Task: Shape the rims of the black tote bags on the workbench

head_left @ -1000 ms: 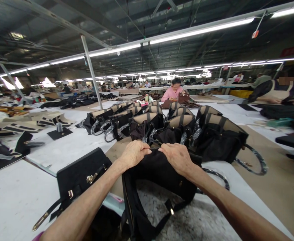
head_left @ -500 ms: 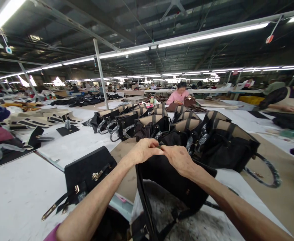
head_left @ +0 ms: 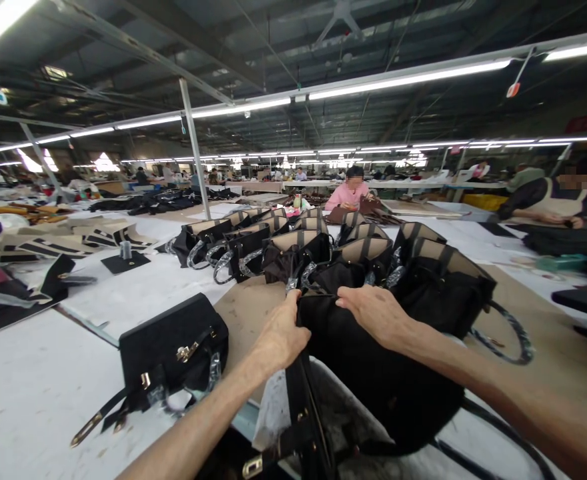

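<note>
In front of me a black handbag (head_left: 388, 380) stands tilted, its strap with a gold-coloured metal end hanging toward the bottom of the view. My left hand (head_left: 282, 331) is closed on the bag's upper left corner. Along the top edge, my right hand (head_left: 376, 312) pinches the black material between thumb and fingers. A gap of bag edge shows between the two hands. To the left lies another black handbag (head_left: 168, 340) with gold-coloured clasps and plastic-wrapped handles.
Several black bags with beige insides (head_left: 363, 250) stand in rows just beyond my hands. A small black piece (head_left: 125, 260) lies on the white table at left. Across the table a person in pink (head_left: 348, 195) handles brown pieces. Another person in an apron (head_left: 556, 199) works at right.
My hands have moved apart along the bag's top edge, the left one down to its corner. The held bag has shifted right and shows more of its side.
</note>
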A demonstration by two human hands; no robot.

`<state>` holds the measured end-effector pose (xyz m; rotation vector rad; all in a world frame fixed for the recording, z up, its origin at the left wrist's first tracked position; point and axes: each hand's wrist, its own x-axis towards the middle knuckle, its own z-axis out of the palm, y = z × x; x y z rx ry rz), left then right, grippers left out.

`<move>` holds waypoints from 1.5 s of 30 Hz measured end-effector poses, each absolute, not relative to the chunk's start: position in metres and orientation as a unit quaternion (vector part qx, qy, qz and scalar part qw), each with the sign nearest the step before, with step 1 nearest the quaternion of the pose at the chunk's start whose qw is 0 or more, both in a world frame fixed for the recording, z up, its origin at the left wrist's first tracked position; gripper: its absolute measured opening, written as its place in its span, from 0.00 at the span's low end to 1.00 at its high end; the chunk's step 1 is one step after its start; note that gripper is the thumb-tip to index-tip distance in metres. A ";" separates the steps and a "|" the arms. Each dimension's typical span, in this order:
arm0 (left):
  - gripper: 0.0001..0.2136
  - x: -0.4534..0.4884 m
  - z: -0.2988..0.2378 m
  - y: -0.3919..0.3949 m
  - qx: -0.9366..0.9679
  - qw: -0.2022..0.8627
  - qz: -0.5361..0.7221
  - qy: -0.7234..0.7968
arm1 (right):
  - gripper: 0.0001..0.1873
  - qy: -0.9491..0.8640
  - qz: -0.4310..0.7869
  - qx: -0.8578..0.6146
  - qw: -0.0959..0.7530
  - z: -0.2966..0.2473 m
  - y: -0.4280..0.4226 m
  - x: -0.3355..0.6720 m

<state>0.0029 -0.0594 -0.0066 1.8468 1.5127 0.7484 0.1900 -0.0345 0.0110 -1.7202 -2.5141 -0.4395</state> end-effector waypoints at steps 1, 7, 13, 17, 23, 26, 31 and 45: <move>0.28 0.001 -0.007 -0.054 0.709 0.329 0.285 0.555 | 0.13 -0.817 -0.143 -0.558 0.028 0.014 -0.036 0.192; 0.23 -0.014 -0.004 -0.010 0.723 0.477 0.232 0.443 | 0.12 -0.822 -0.126 -0.555 -0.001 0.021 -0.048 0.200; 0.20 -0.004 -0.014 0.016 0.737 0.479 0.201 0.432 | 0.12 -0.811 -0.083 -0.580 0.003 0.005 -0.045 0.208; 0.12 0.003 -0.021 0.014 0.741 0.475 0.233 0.413 | 0.14 -0.823 -0.027 -0.565 0.059 0.002 -0.038 0.220; 0.10 0.013 -0.015 0.008 0.756 0.421 0.250 0.434 | 0.14 -0.836 0.015 -0.538 0.109 0.008 -0.027 0.225; 0.13 0.018 -0.009 0.005 0.769 0.375 0.245 0.456 | 0.16 -0.850 -0.009 -0.515 0.108 0.005 -0.019 0.224; 0.14 0.019 -0.009 0.008 0.800 0.324 0.225 0.453 | 0.14 -0.862 -0.071 -0.498 0.060 -0.004 -0.011 0.219; 0.10 0.030 0.003 0.002 0.863 0.133 0.183 0.453 | 0.14 -0.872 -0.108 -0.478 0.013 -0.004 -0.003 0.202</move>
